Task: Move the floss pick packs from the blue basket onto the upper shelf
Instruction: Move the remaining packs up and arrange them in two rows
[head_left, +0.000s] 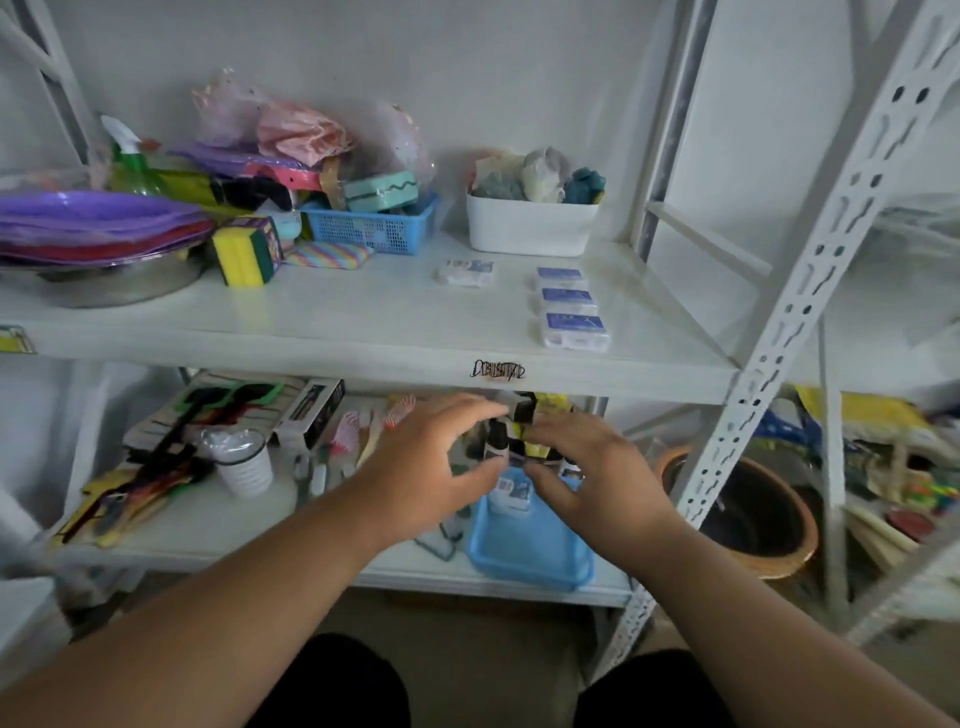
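Note:
A blue basket (524, 551) sits on the lower shelf, near its front edge. One floss pick pack (511, 492) lies in the basket's far end. My left hand (431, 467) and my right hand (592, 467) hover just above it, one on each side, fingers spread and loosely curved, holding nothing. On the upper shelf (363, 317) several floss pick packs lie flat: a column of three (569, 301) at the right and a single one (466, 272) to their left.
The upper shelf holds a white bin (530, 223), a small blue mesh basket (371, 226), sponges (244, 252) and stacked purple plates (98, 223). Small bottles (519, 431) stand behind the blue basket. A white slotted post (789, 322) rises at the right.

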